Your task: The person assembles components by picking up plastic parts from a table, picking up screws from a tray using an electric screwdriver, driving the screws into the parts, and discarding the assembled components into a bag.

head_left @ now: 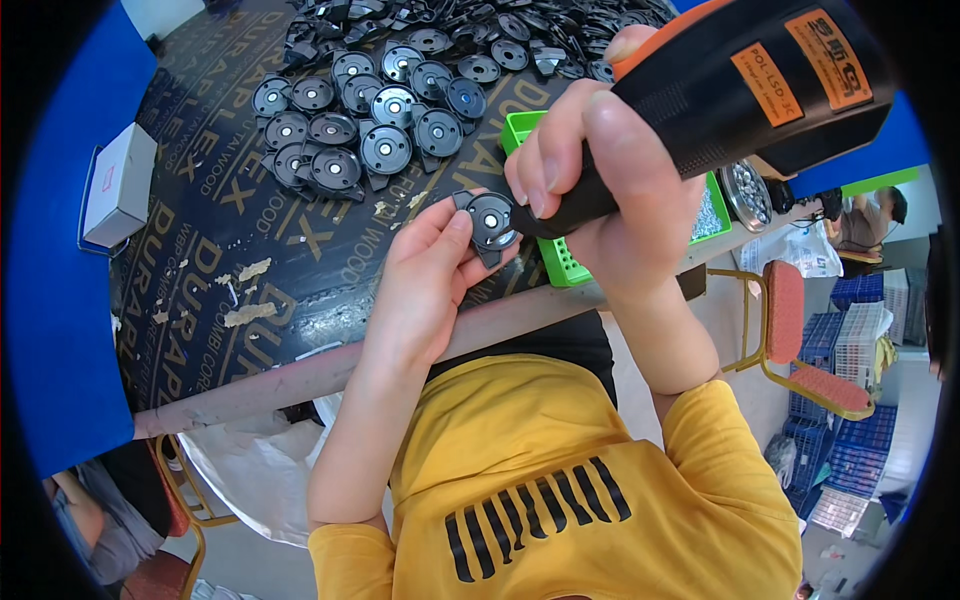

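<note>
My left hand pinches a round black plastic part with a shiny metal centre and short tabs, just above the table's near edge. A black-and-orange power screwdriver fills my right hand, whose fingers wrap round its narrow front end. The nose of the tool points left and meets the right side of the part; I cannot tell whether its tip touches. Farther back on the table lie several similar round black parts, grouped with their metal centres facing up.
A green basket of small shiny pieces sits under the right hand, with a round dish of small metal pieces beside it. Loose black parts heap at the back. A white box stands far left. Red chairs flank the table; other people sit nearby.
</note>
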`<state>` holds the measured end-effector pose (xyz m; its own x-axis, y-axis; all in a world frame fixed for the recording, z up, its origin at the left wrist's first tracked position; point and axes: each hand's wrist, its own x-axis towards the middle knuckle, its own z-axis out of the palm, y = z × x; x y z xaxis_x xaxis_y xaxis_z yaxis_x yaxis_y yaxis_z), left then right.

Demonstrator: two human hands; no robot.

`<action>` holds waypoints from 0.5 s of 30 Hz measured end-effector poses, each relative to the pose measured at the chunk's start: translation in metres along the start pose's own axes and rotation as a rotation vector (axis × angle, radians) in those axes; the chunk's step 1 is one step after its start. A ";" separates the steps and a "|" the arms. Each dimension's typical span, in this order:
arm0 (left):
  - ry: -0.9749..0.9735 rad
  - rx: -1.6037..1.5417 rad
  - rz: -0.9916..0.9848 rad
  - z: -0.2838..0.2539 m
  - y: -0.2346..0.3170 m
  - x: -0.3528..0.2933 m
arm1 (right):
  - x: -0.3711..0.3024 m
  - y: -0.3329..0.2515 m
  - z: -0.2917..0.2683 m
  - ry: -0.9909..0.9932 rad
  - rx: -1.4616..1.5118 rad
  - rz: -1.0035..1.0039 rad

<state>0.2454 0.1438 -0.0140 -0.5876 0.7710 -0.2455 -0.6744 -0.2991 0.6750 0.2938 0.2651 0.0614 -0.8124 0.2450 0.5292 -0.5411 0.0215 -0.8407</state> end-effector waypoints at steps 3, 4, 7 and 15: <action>0.011 0.021 0.016 0.001 0.000 -0.001 | -0.001 0.002 0.003 -0.005 -0.053 -0.011; 0.010 0.021 0.015 0.001 0.001 -0.001 | -0.002 0.003 0.005 0.012 -0.043 -0.025; 0.008 0.030 0.000 0.001 0.001 0.000 | -0.003 0.003 0.005 0.017 -0.057 -0.037; 0.020 0.060 -0.024 0.002 0.001 -0.001 | -0.007 0.005 0.006 0.033 -0.098 -0.020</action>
<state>0.2462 0.1445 -0.0117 -0.5807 0.7661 -0.2754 -0.6609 -0.2461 0.7090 0.2957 0.2576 0.0539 -0.7930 0.2756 0.5433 -0.5320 0.1212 -0.8380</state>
